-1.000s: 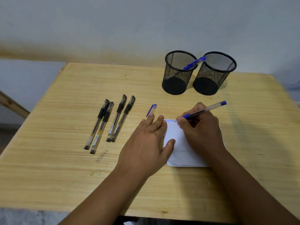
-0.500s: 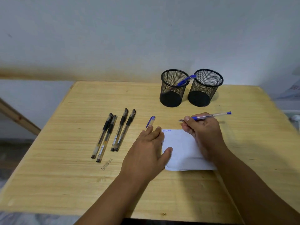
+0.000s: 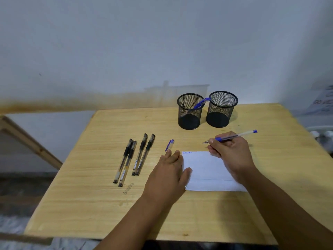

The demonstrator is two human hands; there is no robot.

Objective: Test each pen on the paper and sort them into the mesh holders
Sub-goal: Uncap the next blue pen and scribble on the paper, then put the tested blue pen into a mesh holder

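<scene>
An uncapped blue pen (image 3: 232, 136) is pinched in the fingers of the right hand (image 3: 231, 152), its tip pointing left and lifted just clear of the far right corner of a white sheet of paper (image 3: 207, 170), its blue end sticking out to the right past the knuckles. The paper lies flat on a wooden table (image 3: 108, 204), with a small patch of blue scribble (image 3: 187, 152) at its far left corner. The left hand (image 3: 169, 172) rests palm down with fingers straight along the sheet's left edge, thumb on the paper, holding nothing. Just beyond its fingertips lies a loose blue pen cap (image 3: 169, 145). Farther left, four black pens (image 3: 134, 159) lie capped in two close pairs, roughly parallel and slanting toward the far right. Toward the far side of the table, beyond the hands, stand two black mesh holders side by side and touching or nearly so: the left holder (image 3: 189, 112) has another blue pen (image 3: 201, 103) leaning against its right rim, while nothing is visible in the right holder (image 3: 221, 110). A pale wall (image 3: 162, 42) rises behind the table.
</scene>
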